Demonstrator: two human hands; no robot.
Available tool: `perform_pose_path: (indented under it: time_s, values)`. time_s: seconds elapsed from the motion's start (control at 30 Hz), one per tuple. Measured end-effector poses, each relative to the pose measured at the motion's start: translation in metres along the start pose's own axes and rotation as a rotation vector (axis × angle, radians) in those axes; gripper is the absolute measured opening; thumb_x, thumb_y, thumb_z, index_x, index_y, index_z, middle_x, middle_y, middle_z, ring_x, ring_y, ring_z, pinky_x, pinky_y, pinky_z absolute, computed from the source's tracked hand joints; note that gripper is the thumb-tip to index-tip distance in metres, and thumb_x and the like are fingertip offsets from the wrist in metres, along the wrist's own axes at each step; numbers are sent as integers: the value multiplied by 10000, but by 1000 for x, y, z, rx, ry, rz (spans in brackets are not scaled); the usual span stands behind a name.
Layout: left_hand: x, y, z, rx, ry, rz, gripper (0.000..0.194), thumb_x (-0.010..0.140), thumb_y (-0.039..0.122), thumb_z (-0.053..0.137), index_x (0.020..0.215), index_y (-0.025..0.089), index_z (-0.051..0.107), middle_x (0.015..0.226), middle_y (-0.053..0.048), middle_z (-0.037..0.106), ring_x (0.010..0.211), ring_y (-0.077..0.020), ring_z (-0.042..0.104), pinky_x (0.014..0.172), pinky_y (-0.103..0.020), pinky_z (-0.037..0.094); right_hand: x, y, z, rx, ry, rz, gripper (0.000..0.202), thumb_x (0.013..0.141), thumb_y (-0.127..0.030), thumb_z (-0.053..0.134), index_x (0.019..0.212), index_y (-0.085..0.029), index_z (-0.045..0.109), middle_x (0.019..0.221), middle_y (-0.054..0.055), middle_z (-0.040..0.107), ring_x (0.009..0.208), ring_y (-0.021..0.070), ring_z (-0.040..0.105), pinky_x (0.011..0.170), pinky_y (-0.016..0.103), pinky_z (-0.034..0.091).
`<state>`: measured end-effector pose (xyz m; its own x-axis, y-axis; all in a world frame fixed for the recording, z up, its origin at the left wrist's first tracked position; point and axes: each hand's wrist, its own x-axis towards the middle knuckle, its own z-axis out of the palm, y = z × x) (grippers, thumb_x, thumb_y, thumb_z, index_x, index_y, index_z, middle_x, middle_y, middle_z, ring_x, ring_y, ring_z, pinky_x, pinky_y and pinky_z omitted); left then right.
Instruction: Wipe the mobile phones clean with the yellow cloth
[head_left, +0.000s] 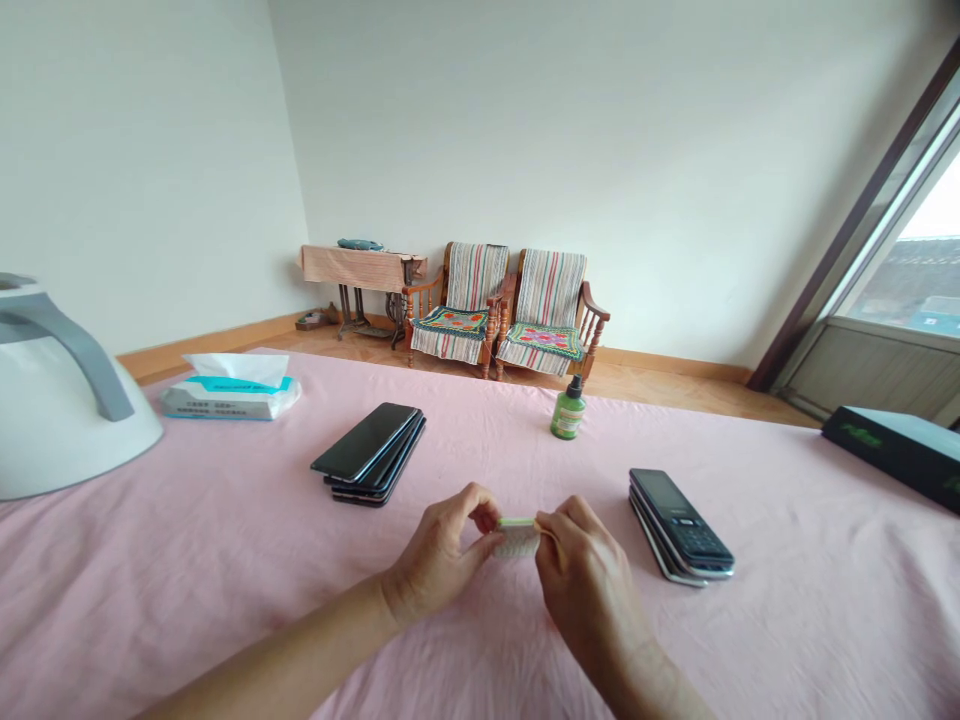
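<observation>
Between my hands, low in the middle of the head view, is a small flat whitish piece [517, 540] with a yellow-green upper edge. My left hand [444, 550] pinches its left end between thumb and fingers. The right end is gripped by my right hand [589, 570], whose fingers are curled and hide part of it. A stack of dark smartphones [371, 455] lies beyond my left hand. To the right of my right hand is a stack of keypad phones [679, 525]. A green spray bottle [568, 410] with a black top stands upright farther back.
On the pink tablecloth [480, 440] are a tissue pack [232, 390] and a large white kettle [67, 400] at left, and a black box [892, 450] at right. Two wooden chairs [551, 310] and a sewing table [352, 268] stand beyond it.
</observation>
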<state>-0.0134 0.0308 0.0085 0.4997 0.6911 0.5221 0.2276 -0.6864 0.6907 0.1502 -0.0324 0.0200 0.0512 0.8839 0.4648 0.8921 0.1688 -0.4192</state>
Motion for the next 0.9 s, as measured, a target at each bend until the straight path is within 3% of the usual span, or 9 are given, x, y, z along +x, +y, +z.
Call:
perform_pose_path:
  time_s: [0.17, 0.23, 0.5, 0.6, 0.9]
  values:
    - [0, 1, 0, 22, 1, 54, 53, 872, 210, 586, 866, 174, 547, 789, 6, 593, 755, -134, 590, 713, -232, 456, -1, -13, 8, 167, -50, -102, 309, 804, 2, 424, 888, -184, 656, 801, 35, 566, 701, 138, 549, 619, 234, 364]
    - [0, 2, -1, 40, 1, 60, 53, 868, 211, 591, 872, 170, 558, 791, 0, 600, 755, -138, 593, 714, -234, 458, -1, -12, 7, 164, -33, -79, 299, 803, -16, 433, 856, -192, 668, 785, 29, 566, 687, 134, 553, 614, 233, 362]
    - [5, 3, -1, 72, -15, 95, 153, 807, 93, 597, 940, 161, 628, 827, -33, 632, 752, -153, 598, 703, -246, 470, 6, 40, -20, 77, 85, 78, 252, 766, -79, 475, 776, -177, 707, 719, 28, 580, 636, 143, 566, 627, 250, 392]
    - [5, 0, -1, 78, -31, 117, 167, 818, 82, 582, 949, 167, 641, 836, -39, 635, 757, -154, 596, 699, -248, 471, 7, 47, -23, 78, 112, 104, 245, 754, -78, 487, 786, -177, 709, 716, 27, 584, 651, 151, 569, 632, 249, 401]
    - [2, -2, -2, 94, -32, 170, 147, 857, 106, 573, 975, 181, 618, 881, -38, 626, 826, -155, 597, 734, -249, 478, -3, 1, 2, 170, 8, -67, 250, 812, -25, 441, 841, -173, 642, 808, 32, 555, 701, 131, 539, 630, 220, 388]
